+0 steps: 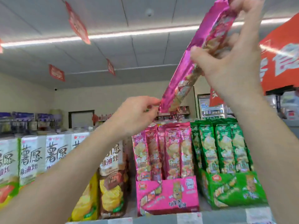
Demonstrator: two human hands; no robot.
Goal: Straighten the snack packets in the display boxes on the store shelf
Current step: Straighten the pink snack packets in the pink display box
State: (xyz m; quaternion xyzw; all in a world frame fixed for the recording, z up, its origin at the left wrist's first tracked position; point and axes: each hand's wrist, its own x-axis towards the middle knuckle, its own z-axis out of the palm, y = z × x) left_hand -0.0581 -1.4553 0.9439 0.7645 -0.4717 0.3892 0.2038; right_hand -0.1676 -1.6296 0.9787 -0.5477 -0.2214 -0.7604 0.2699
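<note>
Head view: a pink packet (192,62) slants high above the pink display box (168,196) at the shelf's front edge. Right hand (229,62) clasps its middle; left hand (137,113) pinches the lower end, nearer the box.

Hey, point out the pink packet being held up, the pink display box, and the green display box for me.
pink packet (181,81), head view, on its foil edge between the two hands.
pink box (169,198), head view, on its front panel.
green box (234,189), head view, on its front panel.
</note>
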